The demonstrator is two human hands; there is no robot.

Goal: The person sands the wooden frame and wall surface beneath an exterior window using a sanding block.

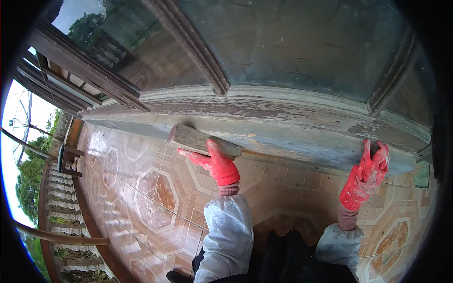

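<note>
My left hand (218, 163), in a red coated glove, grips a weathered wooden block (201, 139). The thumb lies over its face and the fingers stretch along its near side. This block slants against the ledge (300, 138) below the window frame. My right hand (368, 173), in a matching glove with pale dust on it, reaches the ledge farther right. Its fingers are bent and the tips touch near the ledge's upper edge. Something dark shows between those fingertips, too unclear to name.
Worn wooden sill (247, 106) with flaking paint runs under glass panes (300, 46) divided by wooden mullions (191, 42). Patterned tiles (155, 194) cover the floor. At left stand a small bench (69, 161) and a white balustrade (65, 205); a satellite dish (23, 123) is beyond.
</note>
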